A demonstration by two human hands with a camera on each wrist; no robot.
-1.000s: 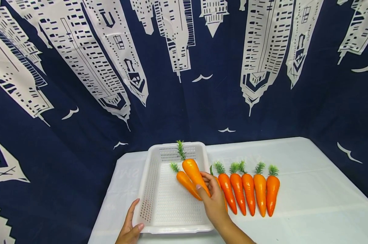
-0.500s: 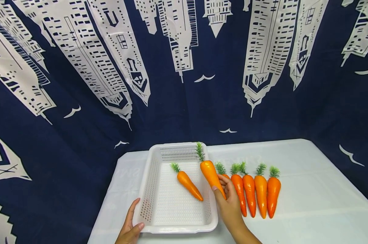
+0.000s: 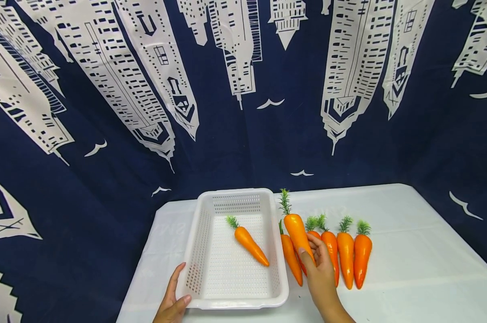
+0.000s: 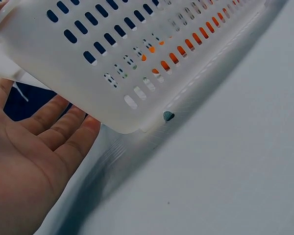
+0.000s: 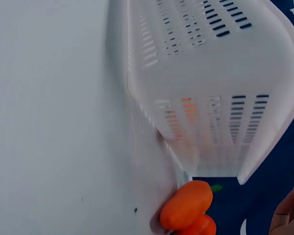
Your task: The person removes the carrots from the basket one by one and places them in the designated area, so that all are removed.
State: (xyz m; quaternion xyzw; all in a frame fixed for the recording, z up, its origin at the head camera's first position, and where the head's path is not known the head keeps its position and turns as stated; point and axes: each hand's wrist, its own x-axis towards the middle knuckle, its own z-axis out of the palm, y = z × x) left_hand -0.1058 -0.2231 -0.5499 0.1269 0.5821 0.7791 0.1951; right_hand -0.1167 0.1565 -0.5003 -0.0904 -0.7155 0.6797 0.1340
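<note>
A white perforated plastic basket (image 3: 227,282) stands on the table with one toy carrot (image 3: 251,246) lying aslant inside. My left hand (image 3: 171,298) holds the basket's near left corner, thumb at the rim; the left wrist view shows its other fingers (image 4: 63,129) stretched against the outer wall. My right hand (image 3: 323,269) grips another orange carrot (image 3: 297,231) by its lower part, green top pointing away, over a row of carrots right of the basket. This carrot and hand partly cover some of the row. At the right wrist view's edge, only part of the right hand (image 5: 289,210) shows.
Several carrots lie side by side on the white-covered table (image 3: 413,251), among them a lighter one (image 3: 290,258) close to the basket's right wall and a redder one (image 3: 362,260) at the far right. A dark blue cloth (image 3: 251,148) with white buildings hangs behind.
My right hand has moved right, taking its carrot from over the basket to over the row. The carrot inside the basket and my left hand have stayed put.
</note>
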